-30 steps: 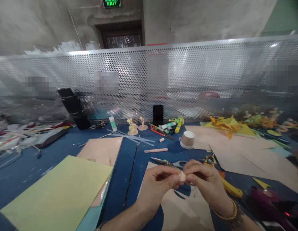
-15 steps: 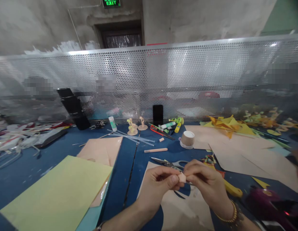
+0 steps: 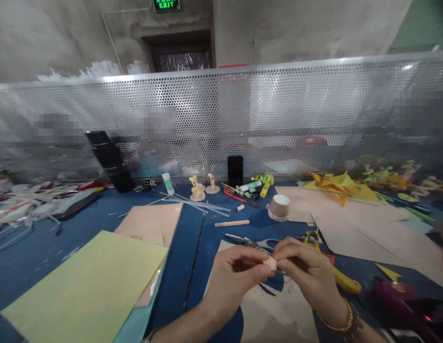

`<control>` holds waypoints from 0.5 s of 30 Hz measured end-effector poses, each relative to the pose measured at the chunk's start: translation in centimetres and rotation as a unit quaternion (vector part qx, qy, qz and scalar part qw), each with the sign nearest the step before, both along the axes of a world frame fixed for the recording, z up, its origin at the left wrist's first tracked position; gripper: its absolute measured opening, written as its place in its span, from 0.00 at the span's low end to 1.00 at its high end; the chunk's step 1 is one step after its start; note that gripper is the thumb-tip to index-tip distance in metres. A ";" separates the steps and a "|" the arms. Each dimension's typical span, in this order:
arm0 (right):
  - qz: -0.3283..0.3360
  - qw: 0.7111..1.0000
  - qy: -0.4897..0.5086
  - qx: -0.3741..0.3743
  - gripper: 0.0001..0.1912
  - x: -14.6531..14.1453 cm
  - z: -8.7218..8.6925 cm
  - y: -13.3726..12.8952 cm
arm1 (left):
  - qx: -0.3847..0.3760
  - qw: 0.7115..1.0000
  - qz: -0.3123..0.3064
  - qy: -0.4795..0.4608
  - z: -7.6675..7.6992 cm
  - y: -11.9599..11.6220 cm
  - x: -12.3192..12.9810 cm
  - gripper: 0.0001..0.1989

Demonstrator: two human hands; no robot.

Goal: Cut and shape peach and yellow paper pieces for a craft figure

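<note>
The blue table (image 3: 187, 228) carries a black bottle (image 3: 112, 164), a glue stick (image 3: 168, 184) and a phone (image 3: 235, 170) near its far edge. A pink marker (image 3: 231, 223) lies nearer the middle; peach sheets (image 3: 350, 238) spread toward the right edge.

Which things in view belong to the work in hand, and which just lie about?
Work in hand, probably:
small peach paper piece, held
cut peach paper sheet
grey-handled metal scissors

Apparently lying about:
black bottle-shaped container
black rectangular phone

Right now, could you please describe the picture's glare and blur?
Head view: glare whitens patches of the perforated screen; head view, lower right: purple object dark and soft; head view, centre: left hand and right hand fairly clear, pale piece lacking fine detail.
</note>
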State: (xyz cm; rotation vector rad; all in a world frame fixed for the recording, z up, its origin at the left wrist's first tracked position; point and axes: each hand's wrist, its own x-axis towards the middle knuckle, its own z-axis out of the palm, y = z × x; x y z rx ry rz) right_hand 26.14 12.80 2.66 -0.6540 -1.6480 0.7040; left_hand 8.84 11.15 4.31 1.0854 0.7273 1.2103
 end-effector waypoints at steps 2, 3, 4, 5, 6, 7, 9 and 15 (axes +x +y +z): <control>0.002 1.000 -0.004 0.005 0.03 0.0 0.0 0.0 | 0.003 1.000 0.002 0.007 0.1 -0.1 0.0 0.05; 0.002 1.000 -0.007 0.007 0.03 0.0 0.0 0.0 | 0.003 1.000 0.003 0.008 0.2 -0.1 0.0 0.05; 0.000 1.000 -0.009 0.011 0.03 0.0 0.1 -0.1 | 0.003 1.000 0.004 0.006 0.2 -0.2 0.0 0.05; -0.004 1.000 -0.012 0.015 0.04 0.0 0.1 -0.1 | -0.002 1.000 0.005 -0.001 0.3 -0.2 0.0 0.06; -0.009 1.000 -0.014 0.020 0.04 0.0 0.1 -0.1 | -0.008 1.000 0.006 -0.009 0.3 -0.2 0.1 0.07; -0.015 0.999 -0.017 0.026 0.04 0.1 0.2 -0.1 | -0.017 1.000 0.007 -0.016 0.3 -0.2 0.1 0.08; -0.028 0.998 -0.026 0.042 0.05 0.1 0.3 -0.2 | -0.035 0.999 0.014 -0.017 0.3 -0.2 0.2 0.10; -0.046 0.995 -0.051 0.075 0.07 0.1 0.6 -0.2 | -0.022 0.999 0.024 0.010 0.2 0.0 0.2 0.07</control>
